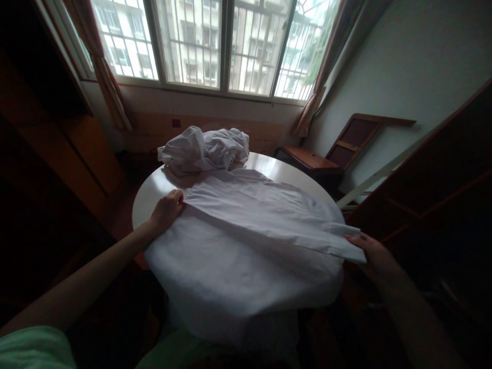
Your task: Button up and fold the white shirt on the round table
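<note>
Shirt: your white shirt [246, 241] lies spread across the round worktop [154, 192], its near part draping over the edge toward you.
Fold: a long strip, seemingly a sleeve or side panel, is laid across the shirt from the left side to the right corner.
Left hand: your left hand [167, 209] is closed on the cloth at the left end of that fold, fingers curled over it and pressing it to the worktop.
Right hand: your right hand [374, 256] pinches the right end of the strip at the worktop's edge, fingers on top and the rest beneath the cloth.
Step in hand: by the look of it, you are laying one side of the shirt over its middle and pulling it taut between both hands.
Next move calls for: an even pull at both ends, then a flat palm to smooth the crease, keeping the draped part from sliding off.
Elsewhere: a crumpled pile of white clothes [203, 149] sits at the far side, just touching the shirt.
</note>
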{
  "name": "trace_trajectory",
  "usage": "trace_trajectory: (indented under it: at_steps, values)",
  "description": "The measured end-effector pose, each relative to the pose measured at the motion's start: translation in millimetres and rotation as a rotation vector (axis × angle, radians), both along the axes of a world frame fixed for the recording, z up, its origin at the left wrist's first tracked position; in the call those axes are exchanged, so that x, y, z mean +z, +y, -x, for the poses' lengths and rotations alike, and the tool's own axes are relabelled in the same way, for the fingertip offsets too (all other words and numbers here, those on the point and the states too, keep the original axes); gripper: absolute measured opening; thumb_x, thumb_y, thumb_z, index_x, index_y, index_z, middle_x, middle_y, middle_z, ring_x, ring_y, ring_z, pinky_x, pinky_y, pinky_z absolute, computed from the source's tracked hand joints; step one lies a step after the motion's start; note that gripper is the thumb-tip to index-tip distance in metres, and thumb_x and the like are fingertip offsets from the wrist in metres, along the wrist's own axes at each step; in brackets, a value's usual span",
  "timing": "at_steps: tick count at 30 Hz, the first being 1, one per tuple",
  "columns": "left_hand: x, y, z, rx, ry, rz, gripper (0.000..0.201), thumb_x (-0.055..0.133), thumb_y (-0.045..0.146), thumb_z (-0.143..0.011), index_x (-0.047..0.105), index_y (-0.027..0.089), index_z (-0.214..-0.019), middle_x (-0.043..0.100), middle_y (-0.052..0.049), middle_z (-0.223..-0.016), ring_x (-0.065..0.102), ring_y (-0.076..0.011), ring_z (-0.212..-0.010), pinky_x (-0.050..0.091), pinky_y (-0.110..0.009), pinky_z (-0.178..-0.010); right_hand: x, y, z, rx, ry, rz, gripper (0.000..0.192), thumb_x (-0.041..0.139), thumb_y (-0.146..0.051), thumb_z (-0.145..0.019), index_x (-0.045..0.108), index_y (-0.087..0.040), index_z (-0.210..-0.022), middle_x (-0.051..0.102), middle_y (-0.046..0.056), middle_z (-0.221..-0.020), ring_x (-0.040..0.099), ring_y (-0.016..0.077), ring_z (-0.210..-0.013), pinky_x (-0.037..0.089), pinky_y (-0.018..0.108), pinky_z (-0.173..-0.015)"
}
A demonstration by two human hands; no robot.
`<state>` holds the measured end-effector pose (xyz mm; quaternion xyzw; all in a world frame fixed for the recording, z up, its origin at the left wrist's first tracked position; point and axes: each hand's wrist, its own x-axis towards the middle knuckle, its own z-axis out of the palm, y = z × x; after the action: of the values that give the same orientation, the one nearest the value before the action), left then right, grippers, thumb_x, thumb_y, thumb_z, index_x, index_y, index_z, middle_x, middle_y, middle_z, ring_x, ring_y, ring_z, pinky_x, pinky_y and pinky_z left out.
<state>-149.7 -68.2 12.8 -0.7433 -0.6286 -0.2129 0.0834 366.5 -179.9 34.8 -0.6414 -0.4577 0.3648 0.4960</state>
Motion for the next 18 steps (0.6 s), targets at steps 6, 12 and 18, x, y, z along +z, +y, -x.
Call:
trace_trajectory:
  at_steps: [6,12,18]
  values:
    - [-1.8,0.5,1.6,-0.047,-0.011,0.022,0.015,0.046,0.011,-0.078,0.057,0.014,-0.088,0.063,-0.01,-0.092,0.061,-0.0203,-0.081,0.046,-0.029,-0.071,-18.4,-20.9,9.9,-0.024,0.152,0.196,0.028,0.073,-0.028,-0.055,0.066,-0.019,-0.08,0.072,0.005,-0.077,0.065,0.0205,-0.064,0.052,0.029,-0.057]
    - [2.1,-4.9,-2.3,0.048,0.09,0.076,0.016,0.043,0.018,-0.083,0.058,0.013,-0.088,0.064,-0.011,-0.089,0.063,-0.0228,-0.08,0.046,-0.031,-0.07,-21.2,-23.2,4.9,0.014,0.11,0.228,0.027,0.071,-0.034,-0.059,0.067,-0.019,-0.081,0.072,0.006,-0.083,0.067,0.0225,-0.07,0.053,0.03,-0.06]
    - [1.6,-3.0,-0.9,0.012,0.072,0.056,0.02,0.043,0.015,-0.08,0.059,0.012,-0.091,0.064,-0.012,-0.093,0.063,-0.0228,-0.082,0.047,-0.031,-0.072,-24.4,-30.0,-2.0,0.102,0.09,0.289,0.027,0.072,-0.04,-0.058,0.067,-0.016,-0.07,0.066,0.002,-0.06,0.06,0.0167,-0.05,0.048,0.027,-0.048]
